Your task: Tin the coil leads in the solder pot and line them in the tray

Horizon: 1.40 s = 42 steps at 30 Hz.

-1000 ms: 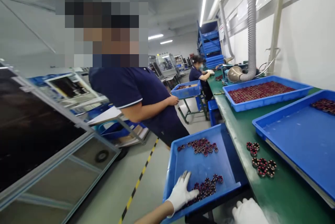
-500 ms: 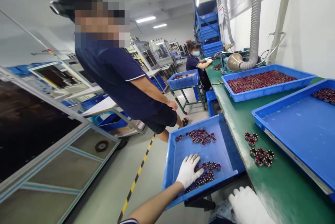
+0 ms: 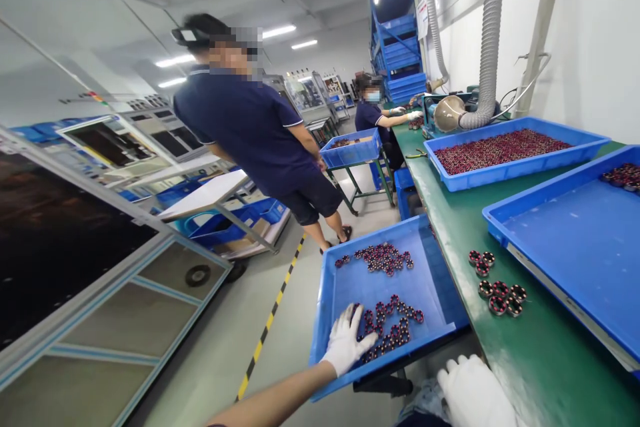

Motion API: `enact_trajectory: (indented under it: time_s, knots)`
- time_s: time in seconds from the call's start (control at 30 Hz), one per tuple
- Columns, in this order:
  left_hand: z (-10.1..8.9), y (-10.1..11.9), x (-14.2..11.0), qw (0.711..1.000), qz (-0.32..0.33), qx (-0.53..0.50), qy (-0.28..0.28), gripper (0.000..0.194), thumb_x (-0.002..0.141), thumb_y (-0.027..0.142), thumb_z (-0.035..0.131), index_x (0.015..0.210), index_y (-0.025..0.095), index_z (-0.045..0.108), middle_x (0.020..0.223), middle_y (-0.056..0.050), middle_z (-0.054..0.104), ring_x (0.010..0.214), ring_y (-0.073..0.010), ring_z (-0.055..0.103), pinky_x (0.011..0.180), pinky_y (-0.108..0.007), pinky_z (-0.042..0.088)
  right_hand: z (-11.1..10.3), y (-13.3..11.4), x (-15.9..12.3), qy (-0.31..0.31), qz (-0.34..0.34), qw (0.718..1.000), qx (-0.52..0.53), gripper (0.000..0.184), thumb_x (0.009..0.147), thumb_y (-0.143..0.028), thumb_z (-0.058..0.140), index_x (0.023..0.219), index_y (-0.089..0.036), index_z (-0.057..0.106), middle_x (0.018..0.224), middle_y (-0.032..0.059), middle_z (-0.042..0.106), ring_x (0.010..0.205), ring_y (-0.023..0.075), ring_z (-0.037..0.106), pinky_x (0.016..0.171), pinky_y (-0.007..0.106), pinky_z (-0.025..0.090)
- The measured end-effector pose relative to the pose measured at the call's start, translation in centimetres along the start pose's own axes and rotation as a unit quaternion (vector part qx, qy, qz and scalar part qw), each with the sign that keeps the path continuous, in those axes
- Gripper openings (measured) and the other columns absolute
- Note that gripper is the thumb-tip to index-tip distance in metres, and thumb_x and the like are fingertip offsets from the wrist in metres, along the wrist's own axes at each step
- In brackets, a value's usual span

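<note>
My left hand [image 3: 347, 340], in a white glove, reaches into a blue tray [image 3: 325, 294] with its fingers spread. The palm and fingertips lie beside a loose cluster of small ring-shaped stators [image 3: 397, 324], dark with red and copper-coloured segments. What lies under the fingers is partly hidden. A second cluster of stators [image 3: 385, 258] sits at the tray's far side. My right hand [image 3: 475, 390], also gloved, rests by my lap at the edge of the green bench [image 3: 545, 354]. Its fingers are loosely extended and grip nothing visible. Several stators [image 3: 500, 294] lie on the bench nearby.
A large blue tray [image 3: 560, 220] with some stators in its far corner stands on the bench. Behind it is another tray [image 3: 453, 182] full of stators. A co-worker [image 3: 373, 117] sits further along the bench; another person [image 3: 255, 127] stands in the aisle to the left.
My left hand has moved left and slightly down in the tray, uncovering more stators of the near cluster. The standing person has walked further away. My right hand has stayed put.
</note>
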<state>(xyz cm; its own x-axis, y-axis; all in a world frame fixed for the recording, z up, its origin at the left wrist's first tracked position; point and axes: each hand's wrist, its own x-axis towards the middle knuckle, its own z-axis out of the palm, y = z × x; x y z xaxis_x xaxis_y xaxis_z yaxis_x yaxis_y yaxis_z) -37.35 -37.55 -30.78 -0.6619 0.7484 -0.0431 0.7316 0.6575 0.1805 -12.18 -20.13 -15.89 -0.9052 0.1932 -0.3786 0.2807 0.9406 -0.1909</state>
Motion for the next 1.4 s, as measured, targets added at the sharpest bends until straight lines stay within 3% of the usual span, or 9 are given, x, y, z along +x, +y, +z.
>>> enact_trajectory:
  time_s: [0.13,0.3,0.5,0.63,0.73,0.83,1.0,1.2,1.4]
  knots:
    - [0.8,0.5,0.8,0.999,0.032,-0.002,0.008,0.061,0.077,0.048,0.053,0.128,0.02,0.035,0.14,-0.011,0.031,0.126,-0.0321,0.03,0.1,-0.057,0.025,0.7,0.3,0.6,-0.005,0.0,1.0,0.007,0.028,0.074,-0.005,0.047,0.092,-0.012,0.067,0.088,0.0184,0.067,0.083,0.0297,0.063,0.07,0.042,0.046]
    - [-0.2,1.1,2.7,0.997,0.06,-0.01,0.055,0.056,0.078,0.045,0.054,0.125,0.02,0.039,0.137,-0.011,0.035,0.124,-0.0308,0.032,0.099,-0.056,0.027,2.7,0.8,1.8,0.029,-0.005,1.0,0.001,0.037,0.071,0.003,0.04,0.088,-0.013,0.068,0.084,0.017,0.068,0.08,0.028,0.065,0.066,0.039,0.046]
    - [-0.1,3.1,7.1,0.987,-0.043,-0.032,0.15,0.044,0.083,0.036,0.05,0.123,0.02,0.04,0.134,-0.01,0.038,0.119,-0.0284,0.04,0.095,-0.054,0.035,1.9,0.6,1.2,0.02,-0.014,1.0,0.006,0.035,0.071,0.002,0.042,0.09,-0.013,0.068,0.085,0.0171,0.068,0.082,0.0289,0.065,0.068,0.041,0.046]
    - [-0.1,3.7,9.2,0.985,-0.087,-0.045,0.14,0.038,0.085,0.034,0.048,0.12,0.021,0.044,0.127,-0.009,0.045,0.109,-0.0246,0.049,0.089,-0.048,0.043,0.0,0.2,0.3,-0.001,-0.014,1.0,0.015,0.031,0.074,-0.002,0.044,0.093,-0.011,0.067,0.087,0.019,0.067,0.084,0.0299,0.064,0.07,0.041,0.045]
    - [-1.2,2.5,8.7,0.994,-0.05,-0.046,0.083,0.037,0.085,0.034,0.048,0.119,0.02,0.045,0.125,-0.009,0.047,0.107,-0.0237,0.051,0.088,-0.047,0.043,-0.5,0.1,0.0,0.0,-0.015,1.0,0.024,0.028,0.075,-0.005,0.046,0.092,-0.01,0.067,0.086,0.0199,0.067,0.083,0.0309,0.063,0.069,0.041,0.045]
    - [-2.6,0.6,6.2,0.999,0.033,-0.035,-0.002,0.04,0.083,0.038,0.05,0.118,0.02,0.046,0.126,-0.009,0.048,0.11,-0.0245,0.049,0.091,-0.049,0.041,-0.3,0.0,0.0,-0.006,-0.003,1.0,0.017,0.028,0.075,-0.005,0.046,0.091,-0.011,0.067,0.088,0.0195,0.067,0.083,0.0305,0.063,0.069,0.042,0.045]
    - [-2.7,-1.0,2.2,0.988,0.133,-0.004,-0.072,0.052,0.08,0.044,0.052,0.125,0.022,0.041,0.139,-0.01,0.033,0.127,-0.0318,0.029,0.101,-0.058,0.024,-0.6,0.1,0.0,-0.017,-0.01,1.0,0.014,0.028,0.076,-0.005,0.046,0.094,-0.01,0.066,0.09,0.0196,0.066,0.085,0.0307,0.063,0.071,0.043,0.046]
    - [-0.9,0.5,2.5,0.985,0.163,-0.01,-0.049,0.059,0.08,0.042,0.052,0.131,0.022,0.03,0.141,-0.011,0.027,0.125,-0.0323,0.031,0.098,-0.057,0.029,-0.5,0.1,-0.1,-0.012,-0.011,1.0,0.01,0.027,0.075,-0.005,0.046,0.094,-0.01,0.066,0.089,0.0185,0.067,0.084,0.0311,0.063,0.07,0.044,0.046]
    - [0.5,2.9,4.0,0.985,0.169,-0.015,0.002,0.053,0.081,0.041,0.052,0.127,0.022,0.035,0.138,-0.01,0.032,0.122,-0.0306,0.035,0.096,-0.055,0.033,-0.5,0.1,0.0,-0.017,-0.005,1.0,0.019,0.027,0.076,-0.006,0.046,0.094,-0.009,0.066,0.09,0.0185,0.066,0.085,0.0312,0.062,0.072,0.045,0.046]
